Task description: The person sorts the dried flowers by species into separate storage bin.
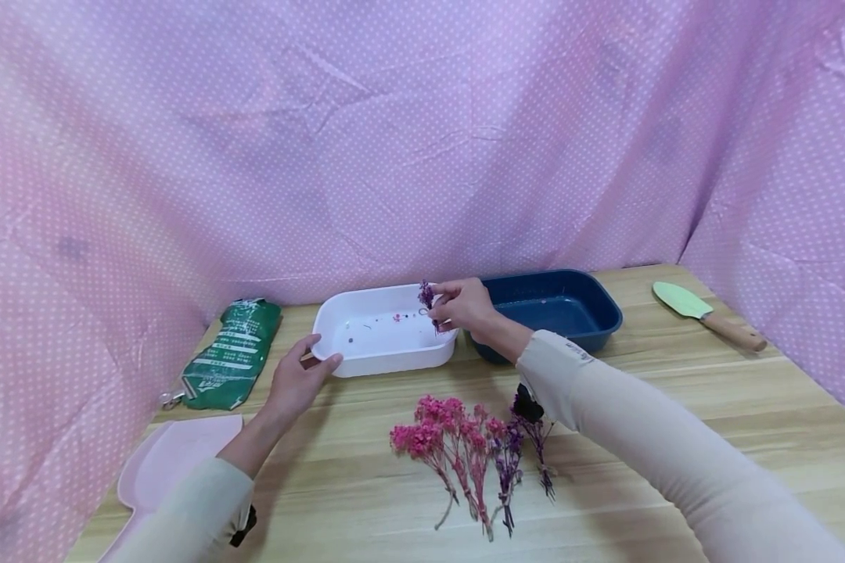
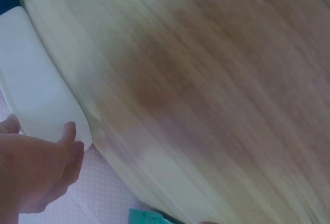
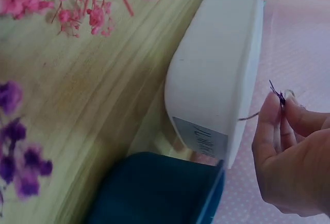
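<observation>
My left hand (image 1: 303,379) holds the left end of a white plastic basin (image 1: 394,363), thumb and fingers at its corner. Over the right end of that basin, my right hand (image 1: 468,306) pinches a small bunch of purple dried flowers (image 1: 426,295) by its tied stems, blossoms upward. The bunch's stem ends (image 3: 279,94) show between thumb and fingertips in the right wrist view. Small pink and dark bits (image 1: 397,317) lie on the basin's floor. On the table in front are pink dried flower bunches (image 1: 451,426) and purple dried flower bunches (image 1: 508,457).
A dark blue basin (image 1: 605,327) stands just right of the white one. Farther right lies a green trowel with a wooden handle (image 1: 732,331). On the left are a green printed bag (image 1: 235,352) with a metal clip and a pink dustpan-like scoop (image 1: 176,453). Dotted pink cloth (image 1: 422,156) surrounds the table.
</observation>
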Available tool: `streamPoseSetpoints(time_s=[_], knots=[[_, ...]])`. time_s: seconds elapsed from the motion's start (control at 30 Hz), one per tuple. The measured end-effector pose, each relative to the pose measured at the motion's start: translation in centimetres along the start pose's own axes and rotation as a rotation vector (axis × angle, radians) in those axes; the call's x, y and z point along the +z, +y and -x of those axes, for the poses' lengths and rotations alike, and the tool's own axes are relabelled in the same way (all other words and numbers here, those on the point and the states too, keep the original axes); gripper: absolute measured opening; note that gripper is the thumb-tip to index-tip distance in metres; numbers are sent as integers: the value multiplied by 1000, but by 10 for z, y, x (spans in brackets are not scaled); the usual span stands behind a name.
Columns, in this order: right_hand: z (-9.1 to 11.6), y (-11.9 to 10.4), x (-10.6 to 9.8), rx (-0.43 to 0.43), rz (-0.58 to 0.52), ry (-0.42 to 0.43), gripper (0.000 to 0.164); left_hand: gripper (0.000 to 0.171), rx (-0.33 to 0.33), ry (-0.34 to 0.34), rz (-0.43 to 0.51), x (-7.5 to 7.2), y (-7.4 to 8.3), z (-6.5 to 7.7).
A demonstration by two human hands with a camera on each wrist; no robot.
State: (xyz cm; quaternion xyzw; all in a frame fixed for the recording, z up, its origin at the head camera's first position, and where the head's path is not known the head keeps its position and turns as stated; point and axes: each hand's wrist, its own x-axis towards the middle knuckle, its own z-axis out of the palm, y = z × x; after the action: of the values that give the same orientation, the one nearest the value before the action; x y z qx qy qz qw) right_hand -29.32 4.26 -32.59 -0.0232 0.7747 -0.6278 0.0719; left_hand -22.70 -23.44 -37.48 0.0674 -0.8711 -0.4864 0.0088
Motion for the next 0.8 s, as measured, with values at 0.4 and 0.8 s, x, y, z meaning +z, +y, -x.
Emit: streamPoseSetpoints(time_s=[0.4,0.8], knots=[[-9,10,8,37,51,0,46,71,-4,-3,1,1,-3,-2],[-1,4,6,51,96,-47,43,70,-10,0,5,0,0,1]])
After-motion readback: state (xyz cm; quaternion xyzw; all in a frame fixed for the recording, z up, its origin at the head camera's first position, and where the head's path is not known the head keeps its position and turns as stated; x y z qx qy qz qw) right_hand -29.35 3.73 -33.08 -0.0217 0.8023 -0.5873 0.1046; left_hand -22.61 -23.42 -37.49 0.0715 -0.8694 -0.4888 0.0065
